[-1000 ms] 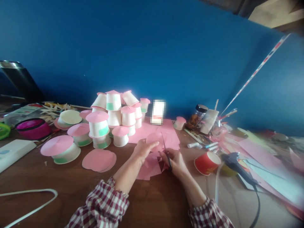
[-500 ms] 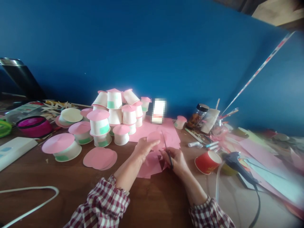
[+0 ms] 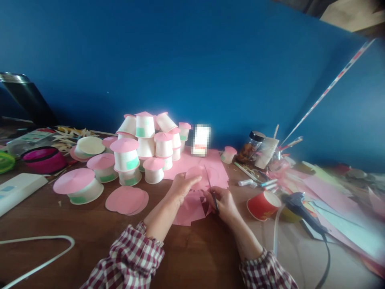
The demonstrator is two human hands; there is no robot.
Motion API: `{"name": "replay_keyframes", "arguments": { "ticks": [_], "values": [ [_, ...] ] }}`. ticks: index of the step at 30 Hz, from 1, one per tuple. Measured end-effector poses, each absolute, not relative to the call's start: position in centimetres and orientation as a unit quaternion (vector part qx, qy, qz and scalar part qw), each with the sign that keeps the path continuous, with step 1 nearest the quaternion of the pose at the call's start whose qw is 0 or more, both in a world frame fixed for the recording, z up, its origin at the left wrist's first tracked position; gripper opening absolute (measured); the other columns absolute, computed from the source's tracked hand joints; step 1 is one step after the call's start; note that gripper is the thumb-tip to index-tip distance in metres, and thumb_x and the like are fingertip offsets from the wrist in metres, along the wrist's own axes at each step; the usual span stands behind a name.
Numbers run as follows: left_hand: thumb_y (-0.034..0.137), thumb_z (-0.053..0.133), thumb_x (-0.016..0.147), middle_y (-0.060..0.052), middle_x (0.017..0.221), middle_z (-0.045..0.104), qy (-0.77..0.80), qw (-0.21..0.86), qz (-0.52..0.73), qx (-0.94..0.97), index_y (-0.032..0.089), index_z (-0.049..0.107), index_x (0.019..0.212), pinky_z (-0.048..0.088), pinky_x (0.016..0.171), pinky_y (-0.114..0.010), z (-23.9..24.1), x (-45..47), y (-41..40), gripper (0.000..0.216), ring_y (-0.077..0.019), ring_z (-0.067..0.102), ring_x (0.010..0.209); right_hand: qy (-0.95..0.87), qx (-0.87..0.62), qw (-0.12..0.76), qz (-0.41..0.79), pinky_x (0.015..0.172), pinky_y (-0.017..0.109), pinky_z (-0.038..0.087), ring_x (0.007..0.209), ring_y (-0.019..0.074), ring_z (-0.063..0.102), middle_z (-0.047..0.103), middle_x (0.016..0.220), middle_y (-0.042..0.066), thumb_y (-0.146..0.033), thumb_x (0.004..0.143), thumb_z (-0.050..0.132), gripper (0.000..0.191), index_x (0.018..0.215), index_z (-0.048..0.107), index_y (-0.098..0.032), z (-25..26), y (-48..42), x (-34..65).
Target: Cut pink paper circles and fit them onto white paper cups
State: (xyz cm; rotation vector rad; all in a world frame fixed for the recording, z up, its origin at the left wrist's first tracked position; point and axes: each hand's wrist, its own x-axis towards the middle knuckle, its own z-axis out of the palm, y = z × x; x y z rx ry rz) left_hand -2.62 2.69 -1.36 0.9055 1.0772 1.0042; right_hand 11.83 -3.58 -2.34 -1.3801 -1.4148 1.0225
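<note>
Pink paper disc [image 3: 195, 173] pinched in left hand [image 3: 180, 187], right hand [image 3: 224, 203] gripping scissors [image 3: 210, 188], blades upright.

The wall [image 3: 192, 60] is deep blue, the table [image 3: 75, 228] a reddish brown wood, and both sleeves [image 3: 132, 257] carry a dark red and white check. The paper circle [image 3: 195, 173] at the left hand [image 3: 180, 186] is pale pink, like the sheet [image 3: 215, 162] beneath and the loose discs [image 3: 128, 200]; the scissors [image 3: 212, 192] at the right hand [image 3: 224, 202] seem black in the blur. The stacked cups [image 3: 146, 148] are white with pink tops and mint-green patches, the tipped cup [image 3: 263, 205] is red with a white inside, and the bowl [image 3: 43, 159] is magenta with a dark band.
</note>
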Motion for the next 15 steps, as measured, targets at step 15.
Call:
{"name": "replay_keyframes", "arguments": {
  "ticks": [15],
  "values": [
    [0.039,0.077,0.055,-0.010,0.067,0.067,0.475,0.654,0.422,0.410,0.010,0.067,0.082,0.050,0.055,-0.033,-1.49,-2.69,2.64,0.041,-0.0216,0.063,0.058,-0.563,-0.547,0.446,0.430,0.038,0.018,0.029,0.038,0.0065,0.041,0.052,0.046,-0.004,-0.040,0.074,0.068,0.029,0.076,0.063,-0.012,-2.05,-3.68,11.88]
  ]
}}
